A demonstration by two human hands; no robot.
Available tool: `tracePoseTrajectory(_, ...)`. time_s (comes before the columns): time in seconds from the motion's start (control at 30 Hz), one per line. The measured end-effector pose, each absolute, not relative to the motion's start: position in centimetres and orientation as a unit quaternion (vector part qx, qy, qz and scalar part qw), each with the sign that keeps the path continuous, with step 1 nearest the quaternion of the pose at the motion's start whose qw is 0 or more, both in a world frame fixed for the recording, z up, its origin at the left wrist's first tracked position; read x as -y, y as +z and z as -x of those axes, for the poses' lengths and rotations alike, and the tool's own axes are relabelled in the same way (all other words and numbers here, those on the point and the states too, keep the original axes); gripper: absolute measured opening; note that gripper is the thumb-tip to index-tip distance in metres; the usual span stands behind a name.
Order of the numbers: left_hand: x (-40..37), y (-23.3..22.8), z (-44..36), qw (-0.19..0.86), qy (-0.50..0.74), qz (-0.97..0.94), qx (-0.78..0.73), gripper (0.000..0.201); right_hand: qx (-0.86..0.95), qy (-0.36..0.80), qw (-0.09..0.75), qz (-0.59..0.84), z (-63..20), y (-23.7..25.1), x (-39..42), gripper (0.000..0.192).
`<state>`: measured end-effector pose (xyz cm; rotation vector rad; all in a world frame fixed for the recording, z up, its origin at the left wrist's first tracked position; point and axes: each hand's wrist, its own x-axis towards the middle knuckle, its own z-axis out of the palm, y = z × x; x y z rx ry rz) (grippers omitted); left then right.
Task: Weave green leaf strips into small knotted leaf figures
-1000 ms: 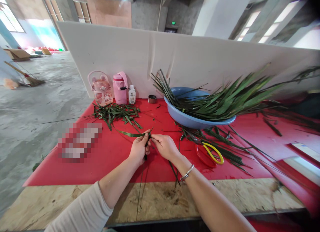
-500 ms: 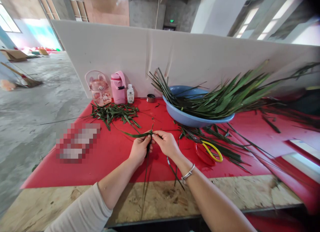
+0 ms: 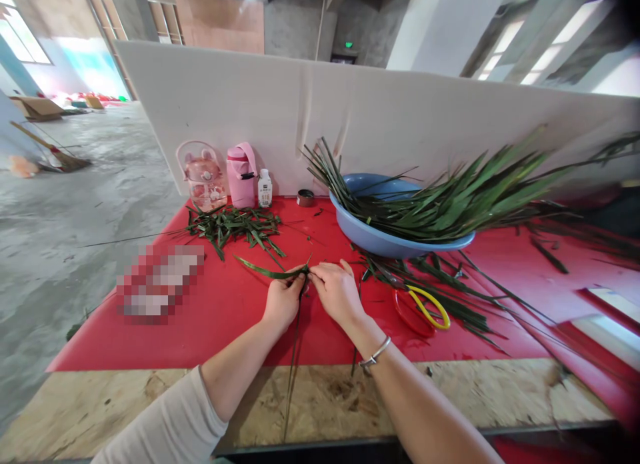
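My left hand (image 3: 284, 300) pinches a long green leaf strip (image 3: 267, 272) between thumb and fingers. One end of the strip curves out to the left, and a thin stem (image 3: 291, 377) hangs from the grip toward the table edge. My right hand (image 3: 336, 289), with a bangle at its wrist, is closed at the same spot, its thumb and fingertips meeting at the strip's dark knot-like end. The exact fold between the fingertips is too small to make out. Cut leaf pieces (image 3: 235, 227) lie in a heap beyond my left hand.
A blue basin (image 3: 400, 245) full of long leaves stands at the back right. Scissors (image 3: 429, 309) with red and yellow handles lie on leaf scraps before it. A pink cup (image 3: 205, 181), a pink bottle pouch (image 3: 242, 177) and a small white bottle (image 3: 265, 189) line the white board (image 3: 240, 97).
My right hand has turned over, so its back now faces up and some fingers lift away. My left hand keeps its pinch. The whole view has shifted slightly.
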<state>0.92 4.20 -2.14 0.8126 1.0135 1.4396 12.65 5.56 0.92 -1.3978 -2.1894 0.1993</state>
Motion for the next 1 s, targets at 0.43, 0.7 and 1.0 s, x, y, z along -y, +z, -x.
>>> tracePoseTrajectory(0.43, -4.1, -1.4, -0.5, 0.664, 0.556, -0.291, -0.406, 0.029, 0.727, 0.338, 0.341, 0.491, -13.0, 0.6, -5.6, 0.016)
tracePoseTrajectory(0.7, -4.1, -1.0, -0.1, 0.774, 0.548, -0.139, -0.286, 0.015, 0.692, 0.387, 0.385, 0.472, -12.8, 0.4, -6.0, 0.018)
tracePoseTrajectory(1.0, -3.9, -0.5, -0.1, 0.78, 0.537, -0.136, -0.291, 0.014, 0.659, 0.437, 0.409, 0.455, -12.7, 0.9, -5.9, 0.019)
